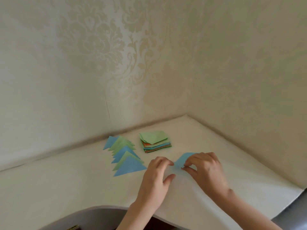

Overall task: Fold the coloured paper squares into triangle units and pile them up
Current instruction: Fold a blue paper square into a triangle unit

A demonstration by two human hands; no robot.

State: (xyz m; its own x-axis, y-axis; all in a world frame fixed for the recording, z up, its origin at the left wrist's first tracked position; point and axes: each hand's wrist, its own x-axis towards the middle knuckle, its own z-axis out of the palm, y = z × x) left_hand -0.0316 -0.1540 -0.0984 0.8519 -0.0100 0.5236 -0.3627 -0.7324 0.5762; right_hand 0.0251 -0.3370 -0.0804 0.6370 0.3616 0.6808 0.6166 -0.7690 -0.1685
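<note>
We saw a white table filling the lower half of the frame, set into a wallpapered corner. Left of centre lay the pile of folded triangle units, blue and green, fanned in an overlapping row, not a neat stack. Just right of it, near centre, sat the stack of unfolded squares, with a green sheet on top that looked partly creased. Lower right of centre, both hands worked one blue paper flat on the table. Right hand grip: fingers curled, pinching the blue paper's near edge. Left hand grip: fingers bent, tips at the paper's left corner; we could not tell if it held or only pressed. We judged the step mid-fold on this blue unit. Next move likely called for aligning edges, pressing the crease, then adding it to the triangle row.
</note>
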